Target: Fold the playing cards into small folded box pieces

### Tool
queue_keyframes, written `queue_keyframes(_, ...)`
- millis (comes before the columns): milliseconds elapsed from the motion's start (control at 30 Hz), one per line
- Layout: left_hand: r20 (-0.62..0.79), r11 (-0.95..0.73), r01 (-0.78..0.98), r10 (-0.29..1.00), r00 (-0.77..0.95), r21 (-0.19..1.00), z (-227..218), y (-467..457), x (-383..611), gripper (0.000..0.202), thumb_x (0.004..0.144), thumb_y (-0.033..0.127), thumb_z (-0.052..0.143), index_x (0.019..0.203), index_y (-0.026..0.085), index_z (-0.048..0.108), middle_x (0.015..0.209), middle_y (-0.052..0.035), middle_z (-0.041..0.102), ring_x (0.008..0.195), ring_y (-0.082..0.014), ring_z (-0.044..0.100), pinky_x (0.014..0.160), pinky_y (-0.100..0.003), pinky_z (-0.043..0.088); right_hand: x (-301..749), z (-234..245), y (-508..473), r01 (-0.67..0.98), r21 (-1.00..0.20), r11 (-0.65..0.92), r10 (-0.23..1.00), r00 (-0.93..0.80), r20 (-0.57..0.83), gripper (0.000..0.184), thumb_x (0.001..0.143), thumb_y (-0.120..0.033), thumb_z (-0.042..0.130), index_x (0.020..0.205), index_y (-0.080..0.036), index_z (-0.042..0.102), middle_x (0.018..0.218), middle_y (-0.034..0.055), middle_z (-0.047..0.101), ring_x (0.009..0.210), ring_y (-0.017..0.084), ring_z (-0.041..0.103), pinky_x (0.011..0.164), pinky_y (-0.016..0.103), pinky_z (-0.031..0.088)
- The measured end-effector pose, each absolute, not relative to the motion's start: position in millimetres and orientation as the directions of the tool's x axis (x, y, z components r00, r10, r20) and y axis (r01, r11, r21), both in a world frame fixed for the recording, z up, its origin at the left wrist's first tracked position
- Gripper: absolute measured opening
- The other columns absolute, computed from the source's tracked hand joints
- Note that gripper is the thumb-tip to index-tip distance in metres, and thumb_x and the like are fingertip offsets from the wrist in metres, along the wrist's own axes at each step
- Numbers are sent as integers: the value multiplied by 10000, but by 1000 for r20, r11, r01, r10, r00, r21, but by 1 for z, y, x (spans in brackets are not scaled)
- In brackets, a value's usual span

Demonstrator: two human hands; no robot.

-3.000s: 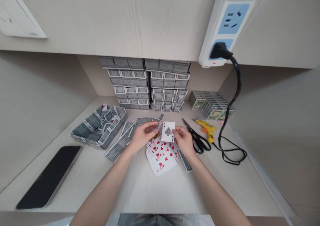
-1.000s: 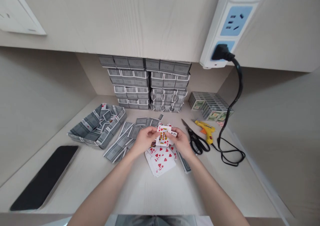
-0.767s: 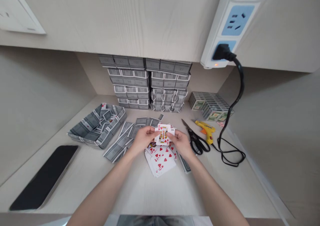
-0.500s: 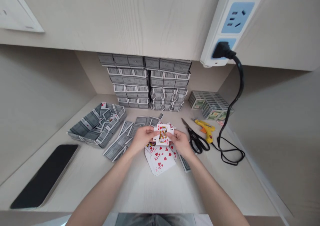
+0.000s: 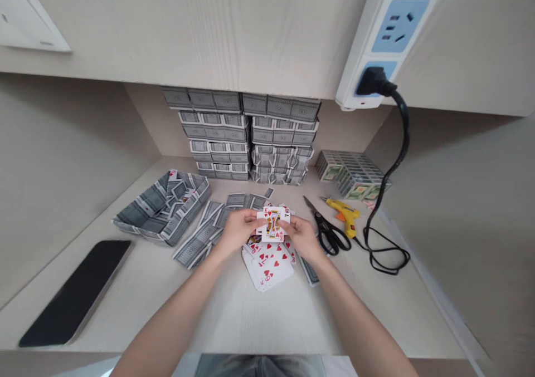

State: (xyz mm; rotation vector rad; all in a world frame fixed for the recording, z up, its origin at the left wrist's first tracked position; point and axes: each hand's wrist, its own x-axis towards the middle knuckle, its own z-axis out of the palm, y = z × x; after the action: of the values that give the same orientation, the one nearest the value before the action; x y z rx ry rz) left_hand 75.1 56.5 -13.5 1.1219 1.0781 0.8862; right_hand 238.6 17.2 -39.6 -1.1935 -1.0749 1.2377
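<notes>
My left hand (image 5: pixel 237 231) and my right hand (image 5: pixel 301 236) pinch a small packet of face-up playing cards (image 5: pixel 273 224) between them above the desk. A king of hearts lies on top, and the edge of an ace card shows behind it. Directly below the hands, a spread of face-up heart cards (image 5: pixel 268 263) lies on the desk. Both hands have their fingers closed on the packet's side edges.
Face-down grey-backed cards (image 5: pixel 204 233) fan out to the left, beside a tray built from cards (image 5: pixel 161 207). Stacked card constructions (image 5: pixel 242 137) stand at the back. Scissors (image 5: pixel 328 232), a yellow glue gun (image 5: pixel 343 214) with black cable, card boxes (image 5: pixel 353 175) and a phone (image 5: pixel 71 293) are also here.
Three seconds ago my hands held an ace of spades; the king of hearts now lies on top of it. Over the last second the packet barely shifted.
</notes>
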Motion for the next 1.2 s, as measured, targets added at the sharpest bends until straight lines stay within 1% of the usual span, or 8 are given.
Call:
queue_keyframes(133,-200,219,-44,944,262,975,-14,57,75,314,499,292,773,730,140,624,669,-21,685,573,-151,629,538,-254,507,239,-41,18,-78,-997,-28,997,69,-34,335,638,-488,655,739,-168,649,653,42,678,571,202,606,494,296,469)
queue_keyframes(333,-164,173,-11,950,264,985,-14,56,75,321,515,310,761,745,137,619,663,-30,684,582,-160,633,529,-254,500,237,-38,16,-133,-990,-42,998,31,-47,357,629,-482,668,788,-163,652,710,45,688,567,189,605,518,295,471)
queue_keyframes(533,-102,103,9,956,276,995,-20,59,73,296,534,301,746,747,144,616,685,-33,685,595,-167,635,560,-266,495,238,-38,16,-150,-986,-69,997,8,-71,377,609,-493,680,774,-156,645,644,39,678,534,183,602,490,285,468)
queue_keyframes(733,-68,57,48,955,287,997,-25,61,72,316,548,308,744,781,138,615,709,-36,690,606,-155,634,557,-246,483,237,-37,16,-152,-986,-71,997,25,-76,346,576,-452,722,726,-152,636,675,39,696,579,185,624,564,287,487)
queue_keyframes(867,-67,60,34,952,298,998,-26,61,72,326,550,312,742,794,133,620,736,-45,696,632,-163,639,590,-261,492,238,-39,17,-168,-982,-84,996,27,-90,341,554,-423,746,733,-151,646,682,38,700,575,186,625,564,285,487)
queue_keyframes(967,-77,73,25,952,296,997,-24,60,73,307,551,294,738,785,134,621,732,-41,694,630,-160,637,589,-257,490,239,-40,18,-191,-977,-93,995,9,-97,363,542,-430,750,762,-156,658,694,40,702,588,201,631,567,301,494)
queue_keyframes(1100,-83,81,19,954,287,997,-21,59,73,289,547,270,740,769,131,619,721,-40,691,624,-152,633,589,-249,488,239,-40,18,-196,-976,-95,995,-3,-96,360,558,-416,745,803,-164,667,679,32,699,586,201,631,560,300,491)
queue_keyframes(1200,-89,91,9,954,285,996,-21,59,73,287,546,262,740,770,130,620,722,-40,691,621,-151,633,591,-253,491,239,-41,18,-198,-976,-90,996,1,-92,341,553,-393,753,786,-160,666,684,30,700,587,194,631,564,293,487)
